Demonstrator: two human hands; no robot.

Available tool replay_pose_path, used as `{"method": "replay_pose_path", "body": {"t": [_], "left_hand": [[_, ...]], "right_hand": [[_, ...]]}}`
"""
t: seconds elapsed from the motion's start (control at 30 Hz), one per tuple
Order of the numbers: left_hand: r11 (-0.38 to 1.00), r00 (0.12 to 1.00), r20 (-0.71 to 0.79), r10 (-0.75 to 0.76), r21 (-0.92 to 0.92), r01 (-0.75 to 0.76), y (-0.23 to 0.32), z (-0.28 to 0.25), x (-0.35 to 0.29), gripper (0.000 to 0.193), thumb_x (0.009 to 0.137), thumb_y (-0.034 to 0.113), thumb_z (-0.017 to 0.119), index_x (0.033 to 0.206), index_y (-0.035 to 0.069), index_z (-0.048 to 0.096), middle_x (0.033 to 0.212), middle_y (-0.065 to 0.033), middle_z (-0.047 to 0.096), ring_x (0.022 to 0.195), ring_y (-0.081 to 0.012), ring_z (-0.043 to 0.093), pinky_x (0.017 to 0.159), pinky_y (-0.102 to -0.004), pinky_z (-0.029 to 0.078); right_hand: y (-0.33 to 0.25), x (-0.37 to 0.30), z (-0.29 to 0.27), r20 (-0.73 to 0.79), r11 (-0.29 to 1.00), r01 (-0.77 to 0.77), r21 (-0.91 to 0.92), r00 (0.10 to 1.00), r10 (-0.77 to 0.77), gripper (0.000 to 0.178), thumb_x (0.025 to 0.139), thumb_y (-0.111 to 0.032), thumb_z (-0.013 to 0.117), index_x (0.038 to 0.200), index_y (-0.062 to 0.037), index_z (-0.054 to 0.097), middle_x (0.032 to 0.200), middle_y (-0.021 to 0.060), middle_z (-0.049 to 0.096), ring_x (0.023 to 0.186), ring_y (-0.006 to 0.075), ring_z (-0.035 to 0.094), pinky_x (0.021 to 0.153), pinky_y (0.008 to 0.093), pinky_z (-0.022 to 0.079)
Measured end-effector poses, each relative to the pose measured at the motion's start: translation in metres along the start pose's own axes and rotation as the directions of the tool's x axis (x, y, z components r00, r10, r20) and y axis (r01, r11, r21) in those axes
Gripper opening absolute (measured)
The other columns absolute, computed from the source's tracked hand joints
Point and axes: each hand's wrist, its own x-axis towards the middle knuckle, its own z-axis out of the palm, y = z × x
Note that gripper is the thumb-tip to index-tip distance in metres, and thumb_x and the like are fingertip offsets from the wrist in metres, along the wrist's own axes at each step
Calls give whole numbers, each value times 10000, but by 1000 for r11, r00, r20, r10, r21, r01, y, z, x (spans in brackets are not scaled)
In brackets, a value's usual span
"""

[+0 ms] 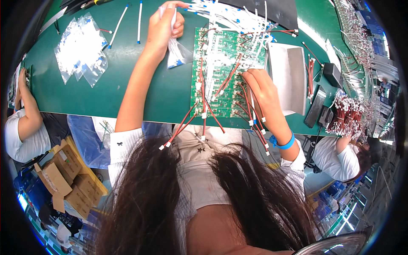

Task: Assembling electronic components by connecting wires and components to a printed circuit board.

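A green circuit board panel (221,55) lies on the green table (140,85), with several red wires (204,110) and white flat cables (238,21) plugged into it. My right hand (259,89) rests on the panel's right part, its fingers pinched on a red wire at a connector. My left hand (163,25) is raised beyond the panel's left edge and grips a small clear plastic bag of white cables (176,53). A blue band circles my right wrist (285,142). My long dark hair hides the lower middle of the view.
Clear bags of white cables (80,49) lie at the left. Two loose flat cables (127,23) sit beyond them. A white box (289,74) stands right of the panel, with bundled red wires (348,114) farther right. Other people sit at the left (23,127) and right (344,155). Cardboard boxes (68,178) are on the floor.
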Motion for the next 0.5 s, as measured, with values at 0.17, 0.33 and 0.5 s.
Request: {"method": "replay_pose_path", "body": {"t": [0.17, 0.33, 0.5], "left_hand": [[1000, 1000, -6, 1, 8, -1, 1, 1, 0, 311, 955, 236, 343, 1072, -10, 493, 598, 18, 348, 486, -46, 302, 440, -196, 249], [1000, 999, 32, 11, -10, -11, 1, -3, 0, 313, 957, 247, 350, 1067, -10, 491, 598, 17, 347, 484, -47, 302, 436, -200, 246], [999, 1000, 2, 18, -28, -18, 0, 3, 1, 306, 954, 253, 362, 1044, -6, 499, 587, 13, 359, 467, -48, 307, 421, -197, 249]], "right_hand": [[-1, -5, 12, -97, 1000, -3, 1, 995, 3, 311, 617, 15, 549, 923, 62, 531, 868, 159, 524, 782, 296, 526, 687, 352, 444], [2, -7, 19, -160, 999, 9, -36, 987, -15, 316, 611, 12, 561, 922, 62, 549, 788, 134, 513, 718, 279, 524, 636, 352, 436], [8, -14, 22, -205, 996, 70, -56, 976, -80, 320, 634, -6, 562, 944, 76, 570, 754, 125, 513, 686, 262, 525, 610, 338, 436]]}}
